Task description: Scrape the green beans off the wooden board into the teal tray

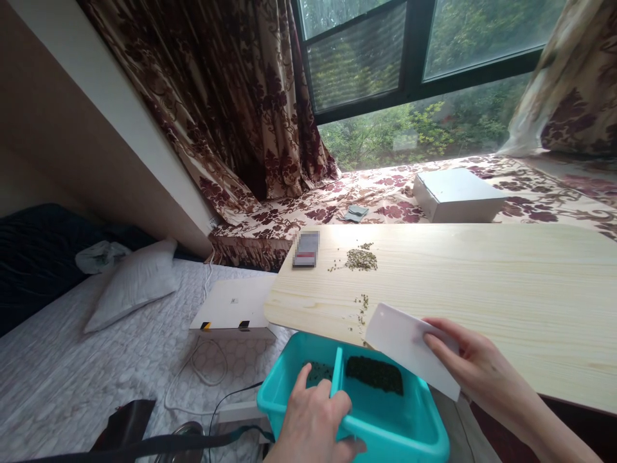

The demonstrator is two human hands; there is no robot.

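My right hand (470, 354) grips a thin white rectangular panel (405, 337) by its right side. It is tilted at the table's near edge, its left corner beside scattered small greenish-brown grains (363, 308). A larger pile of these grains (361, 259) lies farther back on the table. Below the edge is a turquoise two-compartment bin (409, 421). Dark green grains (375, 375) fill part of its right compartment, and a few grains (321, 371) lie in the left. My left hand (315, 418) holds the bin's near wall by the divider, fingers inside and thumb outside.
On the pale wooden table (482, 276), a small dark-edged flat object (306, 249), blurred out, lies at the far left corner. A white box (457, 193) and a grey cloth (355, 213) rest on the window ledge. Left are a bed (159, 315), a white carton (236, 305) and cables.
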